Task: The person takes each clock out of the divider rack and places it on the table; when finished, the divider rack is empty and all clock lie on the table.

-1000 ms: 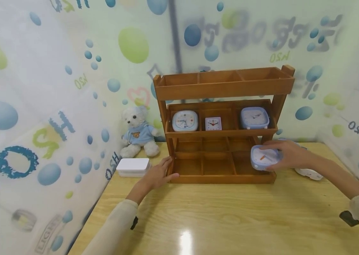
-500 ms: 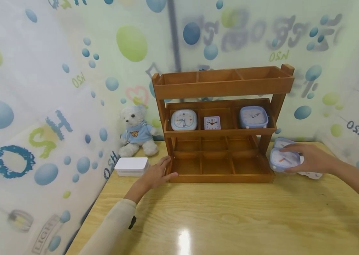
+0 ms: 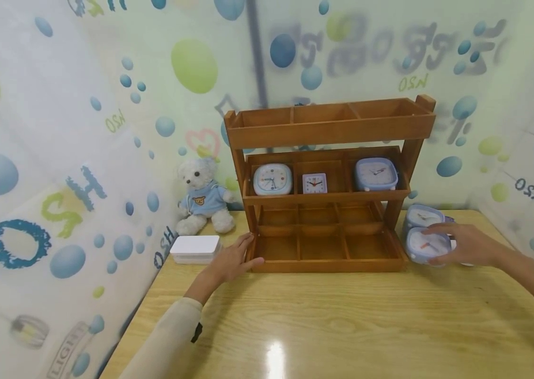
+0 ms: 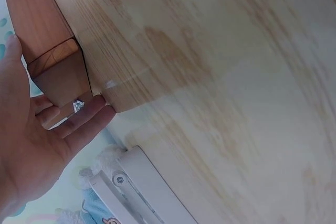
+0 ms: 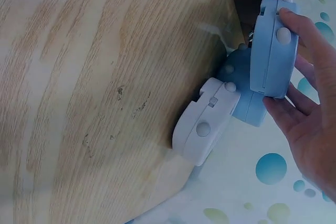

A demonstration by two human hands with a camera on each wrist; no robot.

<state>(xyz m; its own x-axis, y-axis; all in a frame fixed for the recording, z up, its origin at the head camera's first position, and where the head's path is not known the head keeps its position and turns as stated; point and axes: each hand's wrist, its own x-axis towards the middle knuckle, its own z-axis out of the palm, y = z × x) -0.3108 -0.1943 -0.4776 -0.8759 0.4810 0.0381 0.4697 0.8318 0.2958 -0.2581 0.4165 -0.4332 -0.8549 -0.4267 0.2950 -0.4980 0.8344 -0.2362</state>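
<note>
At the right end of the wooden shelf rack [image 3: 328, 266], my right hand [image 3: 473, 246] pinches a light blue alarm clock [image 3: 425, 245] between thumb and fingers. The right wrist view shows this clock held above the table, its round white feet turned to the camera. Behind it is another blue clock [image 3: 422, 215], partly covered. A white clock [image 5: 205, 124] stands beside them on the table, mostly hidden in the head view. My left hand [image 3: 230, 260] rests against the rack's lower left end, thumb at the front, fingers along the side.
The middle tier holds a white clock [image 3: 273, 179], a small square clock [image 3: 314, 183] and a blue clock [image 3: 376, 174]. Left of the rack are a white box [image 3: 196, 247] and a teddy bear [image 3: 205, 200]. Patterned walls enclose the wooden table [image 3: 324, 321].
The right hand has carried the blue clock from in front of the lower tier's right compartment rightward, past the rack's end. The left hand stays on the rack.
</note>
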